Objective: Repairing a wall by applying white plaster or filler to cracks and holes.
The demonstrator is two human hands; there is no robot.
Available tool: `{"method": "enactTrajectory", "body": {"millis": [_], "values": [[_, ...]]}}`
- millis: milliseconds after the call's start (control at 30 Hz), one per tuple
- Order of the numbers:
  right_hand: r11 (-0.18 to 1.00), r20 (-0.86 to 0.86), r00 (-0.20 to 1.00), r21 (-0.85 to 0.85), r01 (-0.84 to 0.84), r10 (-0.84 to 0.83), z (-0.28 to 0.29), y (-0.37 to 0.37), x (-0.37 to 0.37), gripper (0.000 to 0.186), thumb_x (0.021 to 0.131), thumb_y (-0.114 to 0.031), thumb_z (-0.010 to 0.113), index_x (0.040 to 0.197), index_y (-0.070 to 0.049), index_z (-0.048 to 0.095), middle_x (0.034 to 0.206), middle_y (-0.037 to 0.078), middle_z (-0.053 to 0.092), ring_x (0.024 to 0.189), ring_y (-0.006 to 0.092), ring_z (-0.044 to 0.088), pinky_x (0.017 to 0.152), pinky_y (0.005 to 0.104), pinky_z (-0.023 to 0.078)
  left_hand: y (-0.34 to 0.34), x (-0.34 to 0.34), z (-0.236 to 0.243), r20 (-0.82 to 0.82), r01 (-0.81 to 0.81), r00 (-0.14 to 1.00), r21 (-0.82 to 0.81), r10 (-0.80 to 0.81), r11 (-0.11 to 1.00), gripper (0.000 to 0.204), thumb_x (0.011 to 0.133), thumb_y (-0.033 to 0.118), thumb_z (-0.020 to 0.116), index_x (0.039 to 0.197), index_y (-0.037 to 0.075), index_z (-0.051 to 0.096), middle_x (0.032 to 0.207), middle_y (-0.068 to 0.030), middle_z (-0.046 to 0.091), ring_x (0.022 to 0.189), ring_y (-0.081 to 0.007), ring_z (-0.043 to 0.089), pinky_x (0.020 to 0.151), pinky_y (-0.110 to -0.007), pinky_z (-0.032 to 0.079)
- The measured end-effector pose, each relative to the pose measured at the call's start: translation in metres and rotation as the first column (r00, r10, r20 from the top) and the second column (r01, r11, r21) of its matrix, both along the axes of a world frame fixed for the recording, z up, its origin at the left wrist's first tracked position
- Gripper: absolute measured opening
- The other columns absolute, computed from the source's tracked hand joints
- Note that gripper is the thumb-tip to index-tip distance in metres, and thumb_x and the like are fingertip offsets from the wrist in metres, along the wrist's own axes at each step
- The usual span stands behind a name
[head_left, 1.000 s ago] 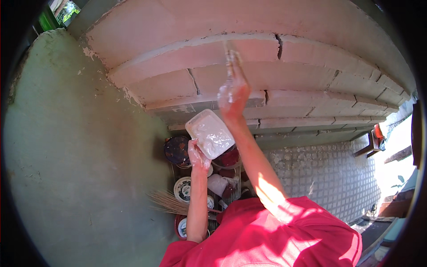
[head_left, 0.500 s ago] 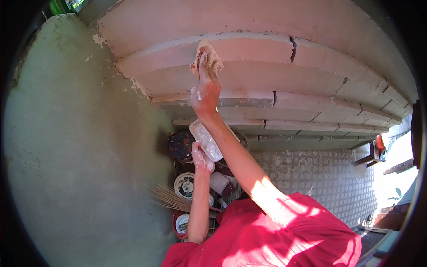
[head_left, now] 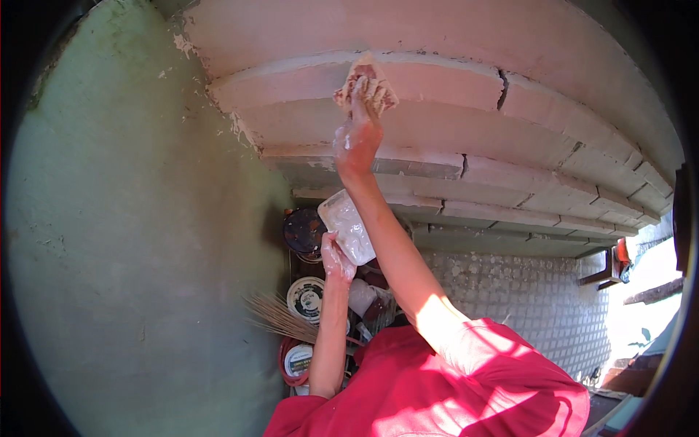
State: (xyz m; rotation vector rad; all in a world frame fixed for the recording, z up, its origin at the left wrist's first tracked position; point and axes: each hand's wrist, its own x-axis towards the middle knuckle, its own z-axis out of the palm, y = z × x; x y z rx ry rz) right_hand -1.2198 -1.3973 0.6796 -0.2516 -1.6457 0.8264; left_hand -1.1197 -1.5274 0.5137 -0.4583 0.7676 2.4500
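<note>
The right hand (head_left: 357, 138), smeared white, reached up and pressed a wad of pale rag (head_left: 366, 84) flat against the pinkish stepped wall (head_left: 437, 80), fingers stretched over it so the rag bore on the ledge joint. The left hand (head_left: 336, 258) gripped a white tray of paste (head_left: 348, 227) by its lower edge, held close under the raised arm, likely for easy dipping. Round tins (head_left: 306, 297) and a straw broom (head_left: 280, 319) lay below.

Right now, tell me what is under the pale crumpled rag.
The pale crumpled rag is pressed by the right hand against the pink concrete steps, over a joint line. The surface directly beneath it is covered.
</note>
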Motion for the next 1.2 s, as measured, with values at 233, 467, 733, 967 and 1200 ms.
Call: {"method": "enactTrajectory", "body": {"millis": [233, 467, 733, 967, 1200], "values": [[0.986, -0.034, 0.986, 0.023, -0.165, 0.166, 0.0, -0.034, -0.004, 0.06, 0.069, 0.012, 0.044, 0.128, 0.007, 0.053, 0.111, 0.026, 0.063, 0.102, 0.0415, 0.059, 0.087, 0.042, 0.047, -0.015, -0.008, -0.003, -0.002, -0.043, 0.999, 0.025, 0.043, 0.999, 0.042, 0.084, 0.022, 0.049, 0.122, 0.004, 0.053, 0.117, -0.0114, 0.063, 0.105, -0.0294, 0.062, 0.097, -0.045, 0.048], [0.83, -0.09, 0.954, -0.474, -0.292, 0.285, 0.001, -0.003, 0.042, 0.035, 0.095, -0.012, 0.054, 0.127, 0.001, 0.056, 0.087, 0.012, 0.066, 0.075, 0.015, 0.055, 0.073, 0.0309, 0.046, -0.024, -0.011, -0.002, -0.018, -0.077, 0.997, 0.007, 0.077, 0.997, 0.046, 0.083, 0.024, 0.05, 0.124, 0.004, 0.053, 0.117, -0.0111, 0.062, 0.107, -0.0287, 0.062, 0.095, -0.045, 0.049], [0.935, -0.201, 0.98, -0.35, -0.061, -0.011, 0.012, -0.022, -0.004, 0.046, 0.085, 0.0, 0.052, 0.131, 0.004, 0.052, 0.105, 0.023, 0.067, 0.09, 0.0276, 0.065, 0.082, 0.0351, 0.048, -0.034, -0.007, -0.004, -0.017, -0.098, 0.995, -0.018, 0.098, 0.995, 0.046, 0.083, 0.024, 0.05, 0.124, 0.004, 0.053, 0.116, -0.0112, 0.063, 0.107, -0.0286, 0.061, 0.095, -0.044, 0.049], [0.988, -0.237, 0.969, -0.151, 0.03, -0.066, 0.017, -0.086, -0.072, 0.069, 0.069, 0.014, 0.04, 0.138, 0.004, 0.044, 0.124, 0.028, 0.058, 0.116, 0.0407, 0.057, 0.098, 0.0397, 0.043, -0.036, -0.012, -0.02, -0.045, -0.111, 0.993, -0.005, 0.11, 0.994, 0.035, 0.083, 0.023, 0.051, 0.113, 0.005, 0.057, 0.11, -0.0078, 0.064, 0.104, -0.0252, 0.061, 0.097, -0.041, 0.047], [0.894, -0.19, 0.931, -0.275, -0.354, 0.31, 0.016, -0.094, -0.046, 0.066, 0.072, 0.014, 0.039, 0.138, 0.004, 0.044, 0.131, 0.026, 0.054, 0.121, 0.0381, 0.054, 0.1, 0.0392, 0.042, -0.037, -0.015, -0.004, -0.07, -0.103, 0.992, -0.009, 0.102, 0.995, 0.031, 0.084, 0.023, 0.051, 0.109, 0.006, 0.058, 0.107, -0.0073, 0.065, 0.1, -0.0247, 0.063, 0.096, -0.041, 0.048]]}}
